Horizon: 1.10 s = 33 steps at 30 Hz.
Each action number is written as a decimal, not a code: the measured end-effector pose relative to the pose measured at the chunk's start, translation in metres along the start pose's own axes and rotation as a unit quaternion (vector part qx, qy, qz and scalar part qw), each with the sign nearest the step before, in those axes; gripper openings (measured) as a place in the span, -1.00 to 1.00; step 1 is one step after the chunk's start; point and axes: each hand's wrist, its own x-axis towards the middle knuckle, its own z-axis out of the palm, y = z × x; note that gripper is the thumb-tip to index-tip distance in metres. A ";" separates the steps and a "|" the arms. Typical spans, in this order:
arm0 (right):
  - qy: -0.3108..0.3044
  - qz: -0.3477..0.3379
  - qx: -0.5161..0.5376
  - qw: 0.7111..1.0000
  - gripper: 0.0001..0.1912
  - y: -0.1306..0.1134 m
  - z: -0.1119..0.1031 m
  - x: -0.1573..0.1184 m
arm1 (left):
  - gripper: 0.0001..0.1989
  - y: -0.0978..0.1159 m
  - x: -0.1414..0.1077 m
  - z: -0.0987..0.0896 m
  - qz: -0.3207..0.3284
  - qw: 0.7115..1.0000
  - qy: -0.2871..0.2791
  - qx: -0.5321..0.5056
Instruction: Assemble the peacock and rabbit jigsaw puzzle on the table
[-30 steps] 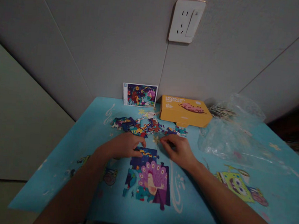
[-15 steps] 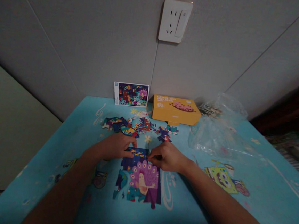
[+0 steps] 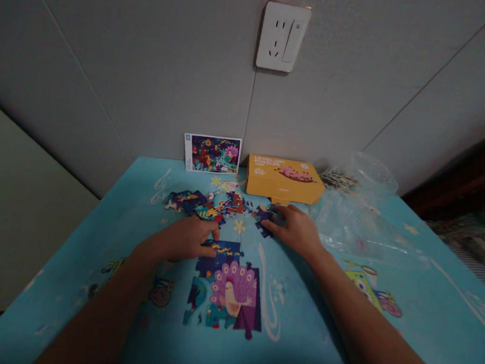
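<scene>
An assembled jigsaw section showing a peacock (image 3: 227, 294) lies flat on the blue table, its outline still ragged. My left hand (image 3: 186, 239) rests with its fingertips on the puzzle's upper left edge and holds nothing I can see. My right hand (image 3: 295, 229) lies farther up, its fingers on a small cluster of dark blue loose puzzle pieces (image 3: 263, 219). Whether it grips one is hidden. More loose pieces (image 3: 206, 204) lie scattered left of that cluster, above the assembled section.
A picture card of the puzzle (image 3: 211, 154) leans on the wall behind the blue table (image 3: 297, 328). Next to it lies a yellow puzzle box (image 3: 285, 180). A clear plastic bag (image 3: 350, 208) lies at the right, and a wall socket (image 3: 283, 37) is above.
My right hand has moved up and to the right, from the assembled puzzle to the loose pieces. My left hand has stayed at the puzzle's edge.
</scene>
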 end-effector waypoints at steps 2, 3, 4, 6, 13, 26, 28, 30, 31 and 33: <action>-0.006 -0.007 -0.004 1.000 -0.39 -0.001 0.005 -0.001 | -0.77 0.001 -0.001 -0.001 -0.002 1.000 -0.002 0.005; -0.007 -0.009 0.000 1.000 -0.42 -0.002 0.007 -0.001 | -0.76 0.002 -0.001 -0.001 -0.003 1.000 -0.001 0.008; -0.005 -0.012 0.007 1.000 -0.46 -0.002 0.009 0.000 | -0.76 0.002 -0.002 -0.001 -0.003 1.000 -0.001 0.014; 0.002 -0.020 0.020 1.000 -0.54 0.000 0.011 0.001 | -0.75 0.003 -0.001 -0.001 0.004 1.000 0.009 0.029; 0.019 -0.026 0.071 0.997 -0.57 0.008 0.013 0.007 | -0.77 0.005 0.004 0.004 0.033 0.995 0.076 0.061; 0.017 -0.256 0.213 0.943 -0.59 -0.026 -0.002 -0.016 | -0.40 0.018 0.011 0.027 0.145 0.965 0.207 0.065; 0.004 -0.284 0.223 0.933 -0.60 -0.031 0.002 -0.019 | -0.46 0.017 0.013 0.032 0.164 0.958 0.218 0.085; 0.009 -0.282 0.229 0.931 -0.62 -0.033 0.006 -0.020 | -0.52 0.012 0.015 0.034 0.184 0.947 0.247 0.095; 0.018 -0.272 0.232 0.934 -0.62 -0.033 0.007 -0.020 | -0.54 0.009 0.017 0.034 0.197 0.939 0.264 0.094; 0.043 -0.244 0.236 0.940 -0.59 -0.033 0.009 -0.019 | -0.56 0.004 0.019 0.033 0.222 0.925 0.298 0.085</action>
